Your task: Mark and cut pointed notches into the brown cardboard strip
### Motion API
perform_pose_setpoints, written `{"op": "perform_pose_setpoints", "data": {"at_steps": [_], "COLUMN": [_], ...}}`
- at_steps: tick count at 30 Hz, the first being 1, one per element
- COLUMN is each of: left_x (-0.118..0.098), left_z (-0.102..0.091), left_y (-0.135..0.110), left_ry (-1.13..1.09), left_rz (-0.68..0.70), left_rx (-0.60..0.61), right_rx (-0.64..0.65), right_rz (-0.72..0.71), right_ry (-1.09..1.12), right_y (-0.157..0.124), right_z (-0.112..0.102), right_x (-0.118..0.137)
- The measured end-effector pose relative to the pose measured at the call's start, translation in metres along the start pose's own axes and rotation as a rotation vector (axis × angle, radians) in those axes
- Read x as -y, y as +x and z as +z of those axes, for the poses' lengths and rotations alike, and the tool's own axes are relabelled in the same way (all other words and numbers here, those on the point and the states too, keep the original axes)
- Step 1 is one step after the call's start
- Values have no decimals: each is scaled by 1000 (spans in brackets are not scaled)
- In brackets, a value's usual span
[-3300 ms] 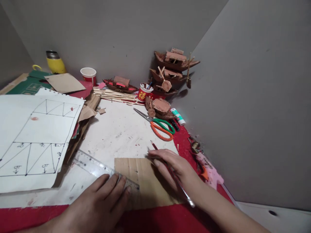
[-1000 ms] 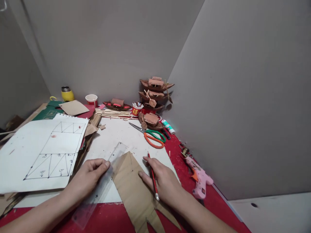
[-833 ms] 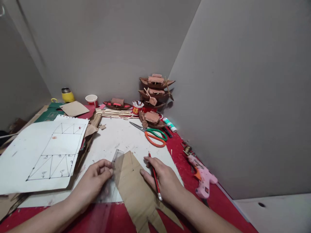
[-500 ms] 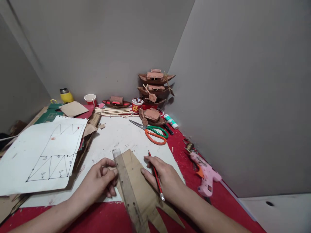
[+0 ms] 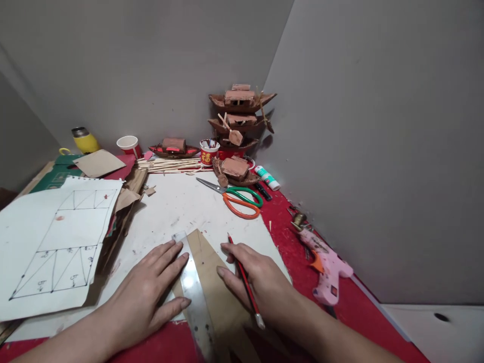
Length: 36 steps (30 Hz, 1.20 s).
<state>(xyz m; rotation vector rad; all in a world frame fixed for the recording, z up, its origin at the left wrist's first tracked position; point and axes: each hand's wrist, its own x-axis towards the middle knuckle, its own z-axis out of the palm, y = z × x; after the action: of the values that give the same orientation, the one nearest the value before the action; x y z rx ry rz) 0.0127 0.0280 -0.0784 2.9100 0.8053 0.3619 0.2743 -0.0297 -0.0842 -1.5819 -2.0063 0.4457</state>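
Note:
My left hand (image 5: 151,287) lies flat with fingers spread, its fingertips on the edge of a clear ruler (image 5: 195,287). The ruler lies lengthwise over a brown piece of cardboard (image 5: 216,282) that comes to a peak at the far end and has jagged points at the near end. In my right hand (image 5: 260,277) is a red pencil (image 5: 246,282), tip pointing away from me. The right thumb and fingertips are by the cardboard's right edge; whether they touch it is hard to tell. Faint pencil lines and a dot show near the peak.
Orange- and green-handled scissors (image 5: 236,199) lie beyond the cardboard. At right is a pink glue gun (image 5: 325,267). A paper with a line drawing (image 5: 64,237) covers stacked cardboard at left. Model boats (image 5: 242,101), thin sticks (image 5: 170,165) and paper cups (image 5: 129,145) stand at the back.
My left hand has gone from pinching at the ruler's left edge to lying flat on it. The ruler now sits flatter and catches the light. The view has shifted slightly.

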Motion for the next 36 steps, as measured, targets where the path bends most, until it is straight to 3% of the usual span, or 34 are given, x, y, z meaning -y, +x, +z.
{"op": "perform_pose_setpoints", "data": {"at_steps": [23, 29, 36], "left_x": [-3, -9, -14], "left_z": [1, -3, -6], "left_y": [12, 7, 10], "left_ry": [154, 293, 371], "left_rz": [63, 117, 128], "left_rx": [-58, -45, -81], "right_rx": [118, 182, 113], "right_rz": [21, 118, 103], "right_ry": [145, 197, 245], "right_y": [1, 2, 4], "right_z": [-15, -20, -16], "right_x": [9, 13, 13]}}
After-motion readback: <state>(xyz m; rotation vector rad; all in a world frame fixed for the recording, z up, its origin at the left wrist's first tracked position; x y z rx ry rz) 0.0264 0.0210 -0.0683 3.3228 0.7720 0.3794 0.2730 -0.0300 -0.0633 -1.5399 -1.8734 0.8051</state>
